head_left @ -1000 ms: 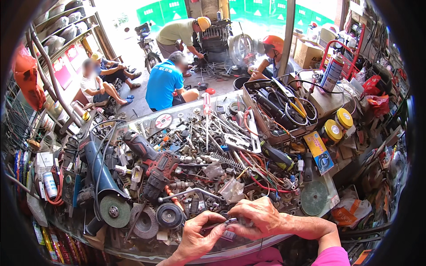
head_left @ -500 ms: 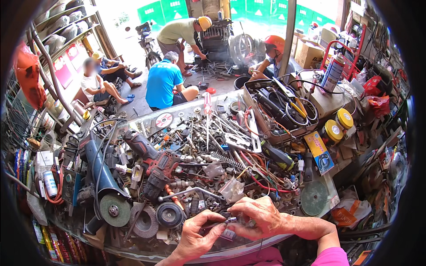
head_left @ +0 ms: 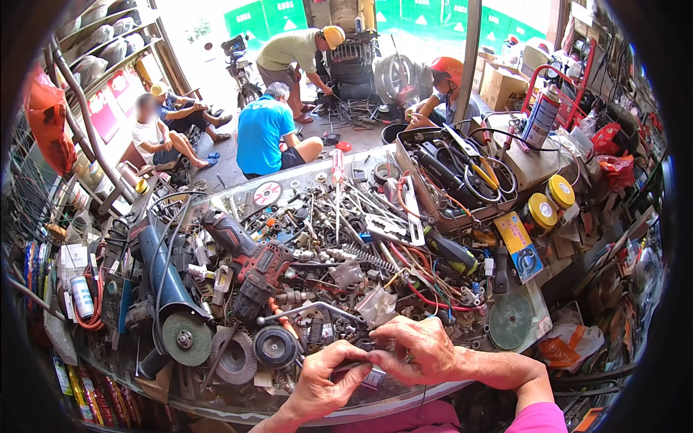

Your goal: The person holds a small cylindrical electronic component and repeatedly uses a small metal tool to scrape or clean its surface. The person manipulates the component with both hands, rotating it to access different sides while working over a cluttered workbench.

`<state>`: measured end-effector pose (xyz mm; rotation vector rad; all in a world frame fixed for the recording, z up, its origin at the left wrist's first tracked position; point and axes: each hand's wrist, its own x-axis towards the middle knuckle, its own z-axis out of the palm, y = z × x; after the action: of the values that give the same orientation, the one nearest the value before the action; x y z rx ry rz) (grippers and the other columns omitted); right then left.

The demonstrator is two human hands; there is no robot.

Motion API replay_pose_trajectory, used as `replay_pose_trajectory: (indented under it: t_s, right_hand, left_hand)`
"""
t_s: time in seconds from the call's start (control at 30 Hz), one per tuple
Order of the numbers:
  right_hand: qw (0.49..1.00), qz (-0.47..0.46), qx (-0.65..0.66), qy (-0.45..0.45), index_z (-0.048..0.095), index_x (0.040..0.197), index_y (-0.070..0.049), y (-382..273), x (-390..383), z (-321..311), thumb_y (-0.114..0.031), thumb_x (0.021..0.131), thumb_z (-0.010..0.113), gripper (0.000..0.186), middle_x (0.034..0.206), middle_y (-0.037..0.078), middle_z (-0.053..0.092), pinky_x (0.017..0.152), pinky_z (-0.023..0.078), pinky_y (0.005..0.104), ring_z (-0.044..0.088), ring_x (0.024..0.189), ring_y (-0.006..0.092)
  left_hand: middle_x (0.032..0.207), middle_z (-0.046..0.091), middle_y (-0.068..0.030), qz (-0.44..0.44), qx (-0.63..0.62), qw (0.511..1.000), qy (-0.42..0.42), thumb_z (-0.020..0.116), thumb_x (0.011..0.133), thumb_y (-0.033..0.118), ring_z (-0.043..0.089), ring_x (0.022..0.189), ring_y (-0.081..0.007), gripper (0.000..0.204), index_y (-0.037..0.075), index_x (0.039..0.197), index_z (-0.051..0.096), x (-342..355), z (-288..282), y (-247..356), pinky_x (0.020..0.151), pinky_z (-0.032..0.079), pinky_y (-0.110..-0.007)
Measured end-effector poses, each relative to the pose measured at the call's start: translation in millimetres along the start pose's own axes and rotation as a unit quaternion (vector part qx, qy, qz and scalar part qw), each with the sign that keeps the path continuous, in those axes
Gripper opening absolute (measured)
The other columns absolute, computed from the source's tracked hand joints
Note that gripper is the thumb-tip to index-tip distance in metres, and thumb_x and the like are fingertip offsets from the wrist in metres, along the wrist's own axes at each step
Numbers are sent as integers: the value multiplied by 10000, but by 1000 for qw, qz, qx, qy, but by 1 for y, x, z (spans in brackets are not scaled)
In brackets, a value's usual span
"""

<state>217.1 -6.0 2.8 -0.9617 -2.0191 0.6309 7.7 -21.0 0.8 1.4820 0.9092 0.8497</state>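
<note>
Both hands close on one small metal part (head_left: 368, 372) at the near edge of the workbench (head_left: 404, 400). Left hand (head_left: 325, 379) curls its fingers around the part's near end; right hand (head_left: 419, 350) pinches the far end from above, fingers bent. What kind of part it is cannot be told.

Just left of the hands lie two round discs side by side: one flap disc (head_left: 234, 357) and one black wheel (head_left: 274, 346). Further left is one blue angle grinder (head_left: 170, 303) with its disc fitted. One red-and-black drill (head_left: 253, 270) rests above the wheel. One green disc (head_left: 510, 321) lies to the right of the hands.

One open box (head_left: 462, 180) at the far right of the bench contains black cables and yellow-handled pliers. Two yellow-lidded tins (head_left: 550, 202) stand beside it.

Four persons are on the floor beyond the bench.
</note>
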Motion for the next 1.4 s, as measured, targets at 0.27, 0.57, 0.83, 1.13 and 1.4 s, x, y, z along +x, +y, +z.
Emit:
replay_pose_trajectory:
  t_s: [0.27, 0.57, 0.83, 1.13, 1.4]
  right_hand:
    - [999, -11, 39, -6, 625, 1043, -39, 1, 4, -4, -222, 803, 752, 327, 759, 50, 609, 443, 454, 287, 576, 502, 152]
    - [999, 23, 37, 3, 627, 995, -48, 3, 4, -2, -184, 811, 733, 252, 768, 66, 617, 447, 456, 307, 587, 511, 204]
    - [1000, -3, 27, -14, 632, 1009, -50, 2, 0, 3, -200, 800, 739, 279, 769, 66, 625, 458, 467, 302, 605, 539, 203]
    - [999, -7, 48, -4, 637, 1002, -35, 4, 1, -1, -207, 834, 722, 255, 782, 67, 631, 455, 467, 299, 597, 532, 192]
    - [998, -54, 13, -10, 632, 956, -46, 12, -2, 5, -194, 828, 718, 213, 786, 68, 628, 462, 468, 300, 613, 562, 202]
  left_hand:
    - [895, 657, -49, -24, -18, 999, 31, 678, 884, 33, 633, 837, -86, 142, -15, 1012, 642, 0, 2, 2, 747, 521, -233]
    - [865, 650, -46, -14, 4, 1000, 8, 682, 868, 9, 625, 795, -82, 151, -13, 1011, 641, -1, 1, 0, 715, 514, -232]
    - [865, 656, -34, -11, -40, 999, 30, 686, 875, 18, 625, 817, -68, 145, -18, 1007, 640, -1, -2, -2, 731, 516, -219]
    - [884, 671, -42, -34, -61, 997, 31, 695, 864, 8, 642, 823, -89, 130, -13, 983, 646, -3, 1, 3, 742, 526, -233]
    - [868, 673, -35, 9, -26, 1000, 7, 708, 851, 1, 624, 792, -67, 109, -12, 936, 642, -1, -1, -5, 706, 516, -224]
